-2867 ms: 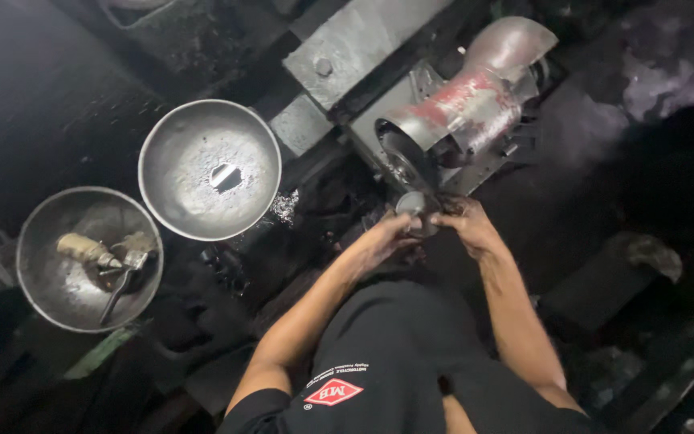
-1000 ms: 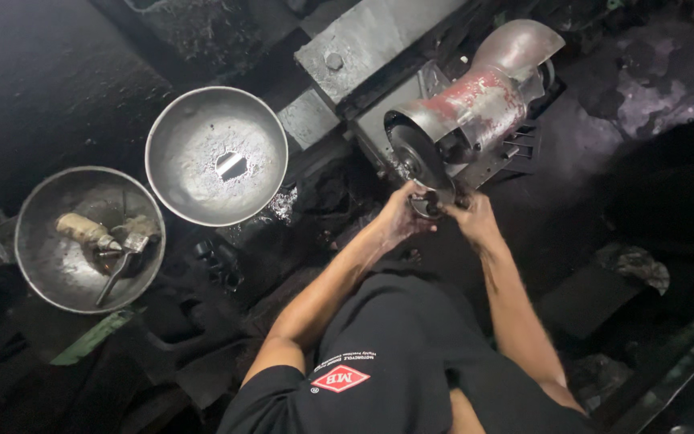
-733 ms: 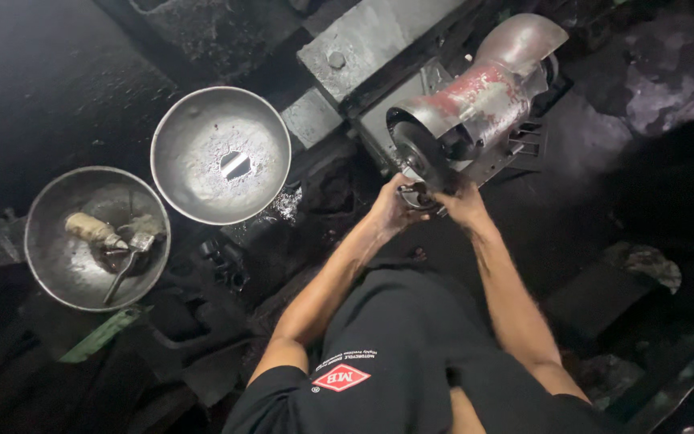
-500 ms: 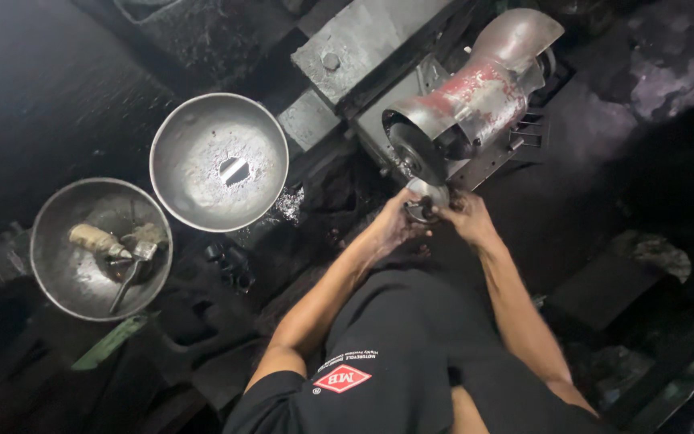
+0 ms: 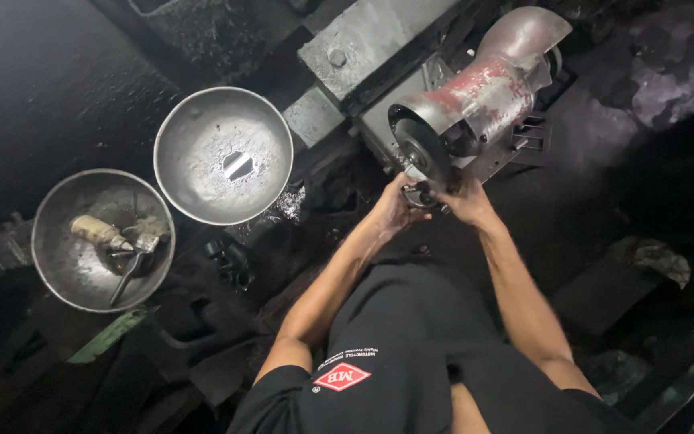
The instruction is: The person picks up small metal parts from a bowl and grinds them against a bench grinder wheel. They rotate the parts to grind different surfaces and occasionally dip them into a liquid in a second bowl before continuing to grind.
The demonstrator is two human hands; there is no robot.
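Compared with half a second earlier, both hands are seen at nearly the same spot under the grinding wheel [image 5: 421, 153], and the small metal workpiece [image 5: 422, 194] is kept pressed between them; only a slight shift of the view is noted, with the two bowls sitting a little lower and further left than before.

The left hand [image 5: 393, 209] is closed on the workpiece from the left, and the right hand [image 5: 466, 201] is closed on it from the right, so that the fingertips [image 5: 408, 186] meet just below the wheel's lower edge. The workpiece is mostly hidden by the fingers; which way its long axis runs cannot be told. It is held against or just beneath the dark wheel of the bench grinder [image 5: 483, 96], whose grey and red-stained body runs up and to the right, away from the fingers.

A red diamond-shaped badge with white edging [image 5: 344, 376] is seen on the black shirt, well below the hands; small white print lies beside it.

Well to the left of the fingers, a round steel bowl [image 5: 222, 157] is placed, with a small bright piece lying in its middle. Further left and lower, a second steel bowl [image 5: 66, 265] is seen, in which a wooden-handled tool [image 5: 98, 233] and other small parts are held.
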